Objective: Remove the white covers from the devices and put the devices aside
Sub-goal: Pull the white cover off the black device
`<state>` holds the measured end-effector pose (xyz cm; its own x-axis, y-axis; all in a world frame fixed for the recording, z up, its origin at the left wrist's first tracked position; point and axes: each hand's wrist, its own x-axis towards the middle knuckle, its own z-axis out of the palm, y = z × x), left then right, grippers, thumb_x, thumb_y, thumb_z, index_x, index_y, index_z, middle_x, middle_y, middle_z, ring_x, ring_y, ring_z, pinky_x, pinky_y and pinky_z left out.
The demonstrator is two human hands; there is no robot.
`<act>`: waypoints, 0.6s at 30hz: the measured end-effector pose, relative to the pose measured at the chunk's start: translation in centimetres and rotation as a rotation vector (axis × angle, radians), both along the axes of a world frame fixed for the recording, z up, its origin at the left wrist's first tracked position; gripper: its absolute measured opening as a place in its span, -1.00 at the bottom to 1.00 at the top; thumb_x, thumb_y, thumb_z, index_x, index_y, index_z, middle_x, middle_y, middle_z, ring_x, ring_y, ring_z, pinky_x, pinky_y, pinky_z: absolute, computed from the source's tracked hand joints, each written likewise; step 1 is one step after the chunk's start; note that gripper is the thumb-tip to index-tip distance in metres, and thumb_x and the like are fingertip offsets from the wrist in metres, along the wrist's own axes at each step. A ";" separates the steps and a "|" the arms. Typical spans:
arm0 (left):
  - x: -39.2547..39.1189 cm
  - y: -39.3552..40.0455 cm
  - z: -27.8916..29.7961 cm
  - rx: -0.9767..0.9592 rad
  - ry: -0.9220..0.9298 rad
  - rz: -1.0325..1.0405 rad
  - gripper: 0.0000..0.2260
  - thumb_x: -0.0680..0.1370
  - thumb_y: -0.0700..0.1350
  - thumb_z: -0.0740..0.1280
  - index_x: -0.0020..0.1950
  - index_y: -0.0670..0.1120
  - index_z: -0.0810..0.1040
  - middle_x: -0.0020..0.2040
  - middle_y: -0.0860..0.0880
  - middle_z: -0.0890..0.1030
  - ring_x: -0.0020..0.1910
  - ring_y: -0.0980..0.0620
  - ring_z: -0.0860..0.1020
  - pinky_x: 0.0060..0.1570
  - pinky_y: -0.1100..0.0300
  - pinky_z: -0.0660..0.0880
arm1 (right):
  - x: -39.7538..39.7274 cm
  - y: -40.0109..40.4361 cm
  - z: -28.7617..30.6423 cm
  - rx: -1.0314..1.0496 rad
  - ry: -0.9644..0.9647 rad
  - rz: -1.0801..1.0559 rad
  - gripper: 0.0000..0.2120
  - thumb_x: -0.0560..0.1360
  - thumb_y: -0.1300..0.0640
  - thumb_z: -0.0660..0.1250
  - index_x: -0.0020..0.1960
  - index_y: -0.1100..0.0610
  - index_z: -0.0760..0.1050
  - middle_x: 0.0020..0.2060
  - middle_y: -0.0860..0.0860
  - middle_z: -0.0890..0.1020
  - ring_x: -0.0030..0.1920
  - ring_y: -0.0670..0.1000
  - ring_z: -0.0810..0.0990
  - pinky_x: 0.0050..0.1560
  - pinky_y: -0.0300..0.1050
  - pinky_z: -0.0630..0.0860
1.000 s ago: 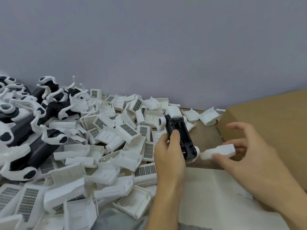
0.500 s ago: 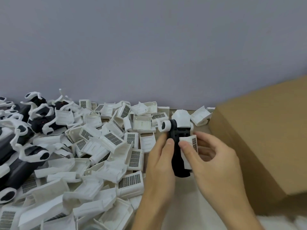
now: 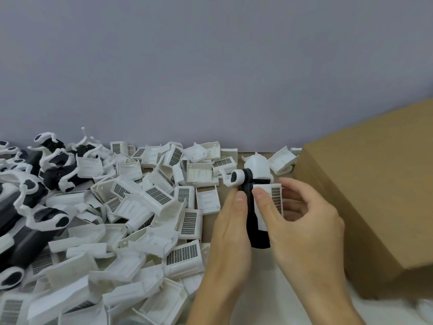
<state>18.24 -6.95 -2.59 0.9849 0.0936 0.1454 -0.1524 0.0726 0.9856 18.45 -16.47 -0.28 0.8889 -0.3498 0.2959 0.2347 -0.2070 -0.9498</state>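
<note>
Black device (image 3: 256, 233); white cover (image 3: 269, 202), dark grid patch; brown box (image 3: 375, 195).

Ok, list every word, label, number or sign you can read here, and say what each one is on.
None can be read.
White cover pinched by the right hand: a dark grid only, no lettering.
Black device held by the left hand: no visible marking.
Loose white covers: grid patches, no text.
Cardboard box: plain brown on the faces in view.

device (image 3: 256, 231) underside hidden (by hands)
</note>
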 end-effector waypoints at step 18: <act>-0.2 -0.2 0.6 0.063 -0.096 0.009 -0.67 0.61 0.21 0.08 0.03 0.19 0.62 0.02 0.12 0.70 0.06 0.19 0.64 0.06 0.28 0.54 | -0.5 0.9 0.0 0.040 -0.071 -0.040 -0.67 0.23 -0.26 0.52 -0.11 -0.19 0.52 -0.25 -0.17 0.66 -0.19 -0.24 0.64 -0.22 -0.40 0.52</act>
